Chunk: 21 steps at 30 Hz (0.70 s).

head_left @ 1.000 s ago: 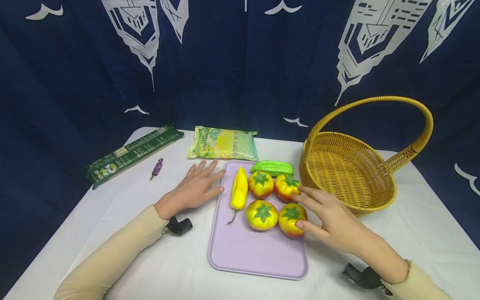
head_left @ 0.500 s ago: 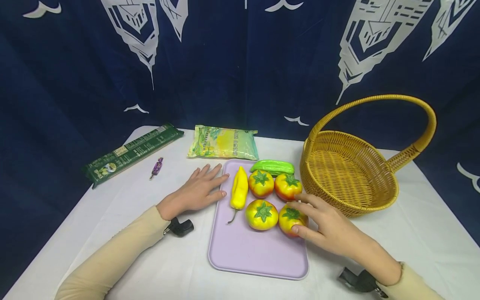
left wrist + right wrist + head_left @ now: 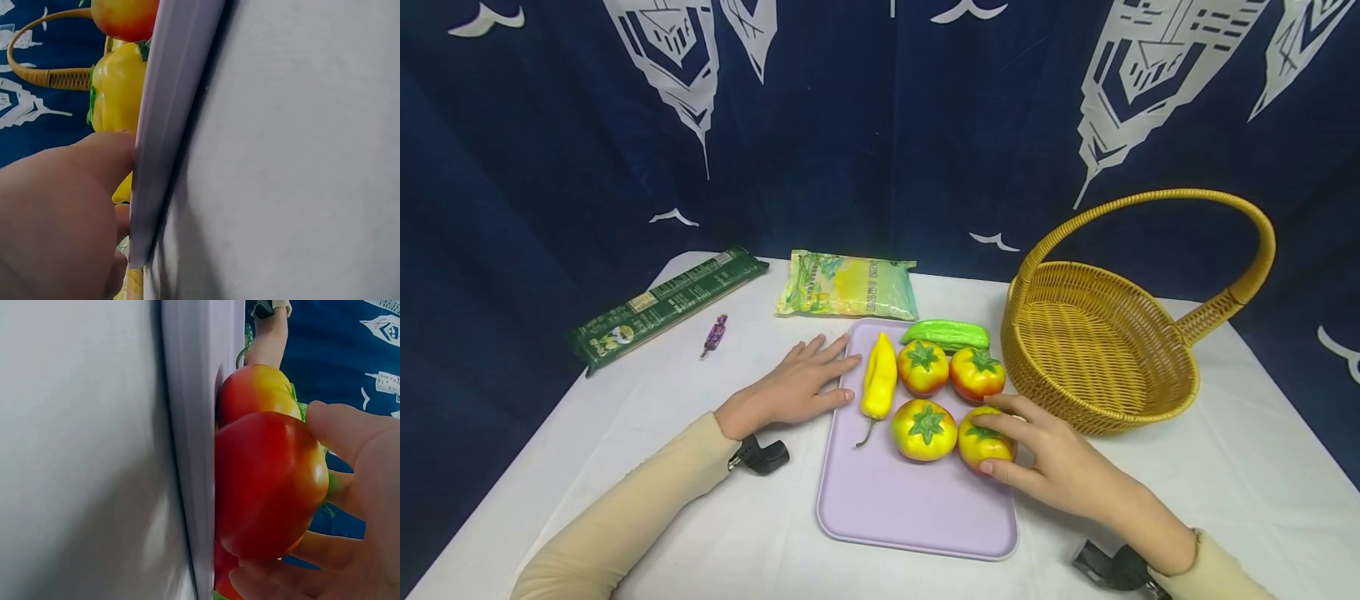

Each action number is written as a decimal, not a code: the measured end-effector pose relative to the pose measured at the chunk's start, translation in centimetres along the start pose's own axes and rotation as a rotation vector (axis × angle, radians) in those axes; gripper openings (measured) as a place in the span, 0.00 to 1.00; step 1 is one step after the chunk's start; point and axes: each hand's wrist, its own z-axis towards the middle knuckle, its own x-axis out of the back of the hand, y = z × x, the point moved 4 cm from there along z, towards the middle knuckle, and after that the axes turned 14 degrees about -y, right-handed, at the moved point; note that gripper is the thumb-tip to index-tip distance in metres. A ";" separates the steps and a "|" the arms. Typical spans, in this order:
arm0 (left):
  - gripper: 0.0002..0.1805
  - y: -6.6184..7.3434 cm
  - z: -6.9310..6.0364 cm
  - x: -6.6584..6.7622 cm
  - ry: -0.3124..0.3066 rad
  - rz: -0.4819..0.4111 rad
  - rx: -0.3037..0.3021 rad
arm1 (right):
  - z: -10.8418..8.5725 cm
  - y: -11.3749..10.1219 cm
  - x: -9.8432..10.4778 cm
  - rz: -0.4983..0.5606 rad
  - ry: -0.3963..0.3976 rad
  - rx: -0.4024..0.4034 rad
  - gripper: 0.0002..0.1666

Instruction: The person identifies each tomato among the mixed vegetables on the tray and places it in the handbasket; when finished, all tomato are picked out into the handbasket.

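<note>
My left hand [image 3: 793, 386] lies with fingers spread at the left rim of a lilac tray [image 3: 917, 512]; its thumb and fingertips touch the rim. My right hand [image 3: 1052, 454] bends its thumb and fingers round the front right toy tomato [image 3: 981, 454], which still sits on the tray. In the right wrist view that tomato [image 3: 269, 487] shows its red side between thumb and fingers. Beside it are the front left tomato [image 3: 923, 429], back left tomato [image 3: 922, 368] and back right tomato [image 3: 976, 375]. A yellow pepper [image 3: 878, 383] and a green cucumber-like vegetable [image 3: 946, 335] share the tray.
A wicker basket [image 3: 1082, 358] with a tall handle stands right of the tray. Behind the tray lies a yellow-green packet [image 3: 850, 287]. A long green package [image 3: 673, 308] and a purple wrapped candy [image 3: 715, 333] lie at the left. A dark blue curtain [image 3: 865, 125] hangs behind.
My right hand has moved left and toward me from beside the back right tomato, its fingers coming round the front right one. My left hand has shifted slightly right onto the tray's rim.
</note>
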 end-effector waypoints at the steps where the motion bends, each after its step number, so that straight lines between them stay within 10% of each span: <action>1: 0.35 -0.1 0.0 -0.1 0.003 -0.004 -0.006 | 0.0 0.0 0.0 0.003 0.000 0.003 0.27; 21: 0.33 -1.0 0.5 -0.9 0.079 -0.062 -0.081 | 0.0 1.0 -0.7 0.180 0.014 0.038 0.28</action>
